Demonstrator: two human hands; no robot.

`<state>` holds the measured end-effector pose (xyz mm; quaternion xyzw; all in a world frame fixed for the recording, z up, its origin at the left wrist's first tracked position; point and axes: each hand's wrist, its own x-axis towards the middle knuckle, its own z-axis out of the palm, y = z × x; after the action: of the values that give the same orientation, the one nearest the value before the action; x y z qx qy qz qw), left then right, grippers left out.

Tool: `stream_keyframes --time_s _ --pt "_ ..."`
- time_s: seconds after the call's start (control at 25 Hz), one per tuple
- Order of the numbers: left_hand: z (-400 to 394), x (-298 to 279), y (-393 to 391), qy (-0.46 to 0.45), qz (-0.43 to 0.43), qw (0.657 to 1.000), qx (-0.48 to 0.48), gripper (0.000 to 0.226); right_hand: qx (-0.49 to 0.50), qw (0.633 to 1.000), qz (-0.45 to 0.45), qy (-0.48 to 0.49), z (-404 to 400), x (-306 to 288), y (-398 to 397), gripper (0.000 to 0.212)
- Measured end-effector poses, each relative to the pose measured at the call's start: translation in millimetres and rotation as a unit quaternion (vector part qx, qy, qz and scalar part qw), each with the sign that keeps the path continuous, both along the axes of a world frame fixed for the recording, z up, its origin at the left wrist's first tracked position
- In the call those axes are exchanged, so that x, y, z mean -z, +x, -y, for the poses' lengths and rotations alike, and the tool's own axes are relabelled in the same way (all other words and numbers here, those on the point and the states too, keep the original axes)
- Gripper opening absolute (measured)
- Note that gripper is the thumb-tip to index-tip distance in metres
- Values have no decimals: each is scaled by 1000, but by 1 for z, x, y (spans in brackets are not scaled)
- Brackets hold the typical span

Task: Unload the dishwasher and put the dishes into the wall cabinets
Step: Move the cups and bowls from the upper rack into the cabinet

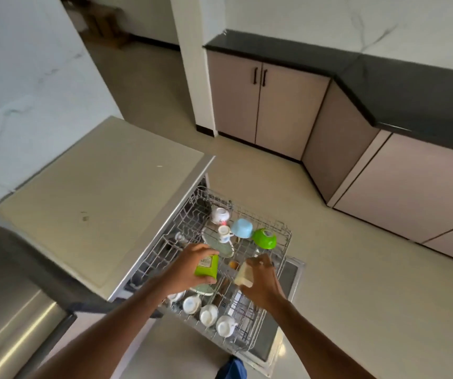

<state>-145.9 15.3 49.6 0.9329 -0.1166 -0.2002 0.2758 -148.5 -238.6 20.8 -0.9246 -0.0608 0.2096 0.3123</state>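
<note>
The dishwasher rack [285, 236] is pulled out in front of me, holding dishes. My left hand [189, 265] grips a green cup [207, 266] above the rack. To its right, my right hand [262, 283] holds a cream-coloured cup [244, 276]. In the rack lie a green bowl [265, 237], a light blue bowl [243, 227], a pale green plate [224, 247], two small white cups [219, 214] at the far end and three white cups [209, 314] at the near end.
The dishwasher's beige top [97, 201] lies to the left, its open door [290, 285] under the rack. Base cabinets [260, 105] with a black countertop [383, 75] run along the far and right walls. A steel appliance [9, 324] stands at lower left.
</note>
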Motion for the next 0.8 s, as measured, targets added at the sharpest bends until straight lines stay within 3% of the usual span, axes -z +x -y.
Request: stream_keyframes --time_s 0.28,0.48,0.8 --pt "45 161 119 -1 -69 998 15 79 141 988 -64 -29 13 144 100 66" --pt "72 249 169 20 -96 994 46 84 218 970 -110 -12 7 234 127 63" --pt "80 313 187 43 -130 989 53 75 229 971 -64 17 9 289 137 38"
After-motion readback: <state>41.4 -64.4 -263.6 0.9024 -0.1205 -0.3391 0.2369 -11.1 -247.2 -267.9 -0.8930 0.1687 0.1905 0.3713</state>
